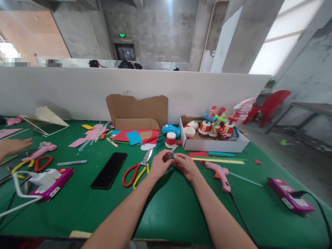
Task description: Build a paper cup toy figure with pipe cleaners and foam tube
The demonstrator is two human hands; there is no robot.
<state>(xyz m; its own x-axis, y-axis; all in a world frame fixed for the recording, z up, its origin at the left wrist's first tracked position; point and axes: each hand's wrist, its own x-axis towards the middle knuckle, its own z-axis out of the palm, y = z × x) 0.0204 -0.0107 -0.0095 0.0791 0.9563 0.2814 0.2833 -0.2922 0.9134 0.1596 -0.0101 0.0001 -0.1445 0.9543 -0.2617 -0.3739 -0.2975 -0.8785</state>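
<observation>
My left hand (162, 164) and my right hand (186, 165) meet above the green table, fingertips closed on a small teal piece (171, 156). Most of that piece is hidden by the fingers, so I cannot make out its kind. Just beyond them stands an upside-down red and white paper cup (171, 140), with dark teal folded paper strips (160, 144) beside it. To the left of my left hand lie scissors (141, 169) with red and yellow handles, blades apart. A pink glue gun (219, 173) rests right of my right hand.
A white box (215, 146) holds paper-cup figures. A black phone (109, 171), coloured paper (135, 137) and folded cardboard (137, 109) lie around. Purple power strips (290, 199) sit at both sides, with cords. Another person's hand (15, 148) reaches in from the left.
</observation>
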